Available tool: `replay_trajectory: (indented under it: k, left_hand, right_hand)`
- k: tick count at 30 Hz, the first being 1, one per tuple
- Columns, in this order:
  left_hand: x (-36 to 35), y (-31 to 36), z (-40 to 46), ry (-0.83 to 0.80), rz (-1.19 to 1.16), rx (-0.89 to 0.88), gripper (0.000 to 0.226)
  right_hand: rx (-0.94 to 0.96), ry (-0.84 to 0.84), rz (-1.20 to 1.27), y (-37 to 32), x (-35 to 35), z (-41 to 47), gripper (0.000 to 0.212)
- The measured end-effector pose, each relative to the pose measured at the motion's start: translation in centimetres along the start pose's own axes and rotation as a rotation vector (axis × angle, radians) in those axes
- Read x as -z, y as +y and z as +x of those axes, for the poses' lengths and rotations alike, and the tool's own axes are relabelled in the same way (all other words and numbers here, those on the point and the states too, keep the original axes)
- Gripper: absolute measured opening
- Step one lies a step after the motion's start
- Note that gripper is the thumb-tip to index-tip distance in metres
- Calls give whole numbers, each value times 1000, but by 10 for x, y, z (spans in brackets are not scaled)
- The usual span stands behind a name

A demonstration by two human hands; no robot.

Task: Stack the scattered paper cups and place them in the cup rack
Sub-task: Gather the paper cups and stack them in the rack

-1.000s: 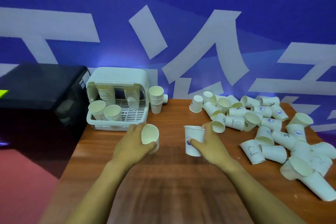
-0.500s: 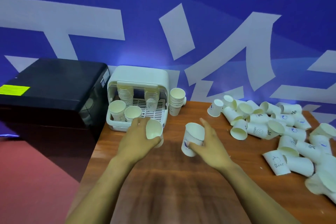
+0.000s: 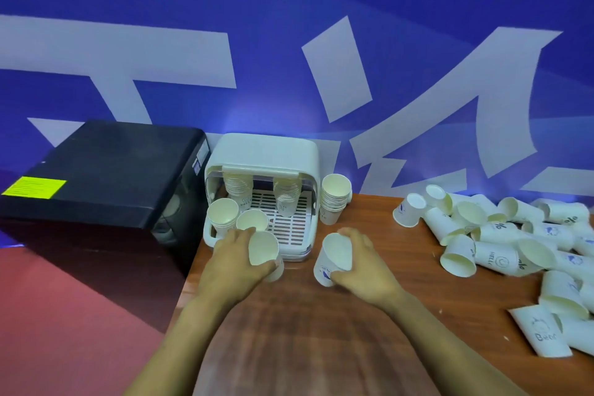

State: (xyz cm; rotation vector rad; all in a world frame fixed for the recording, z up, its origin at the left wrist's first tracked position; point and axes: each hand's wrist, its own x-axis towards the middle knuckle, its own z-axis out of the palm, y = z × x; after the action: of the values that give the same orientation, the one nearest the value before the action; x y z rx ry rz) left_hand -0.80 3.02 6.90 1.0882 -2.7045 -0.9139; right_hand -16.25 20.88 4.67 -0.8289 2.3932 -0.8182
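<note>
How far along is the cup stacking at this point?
Partly done. Four cup stacks already sit in the cup rack; another stack waits beside it. The left hand and right hand each hold a cup. Many scattered cups still lie on the table.
</note>
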Motion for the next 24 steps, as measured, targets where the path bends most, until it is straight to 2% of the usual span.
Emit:
replay_trajectory:
  k: [7,13,19,24]
  left_hand:
    - [30,-33,35,93,2,6,78]
    - [50,-60,68,195,-44,3,80]
    - [43,-80,97,206,-153,-39,74]
    - [28,-93,113,169,-146,-37,75]
  right_hand:
    - [-8,33,33,-38,-20,29,75]
    - [64,69,66,-77,-46,57,79]
    - [123,109,40,-105,-67,86,80]
    - [109,99,-18,-111,-87,104,78]
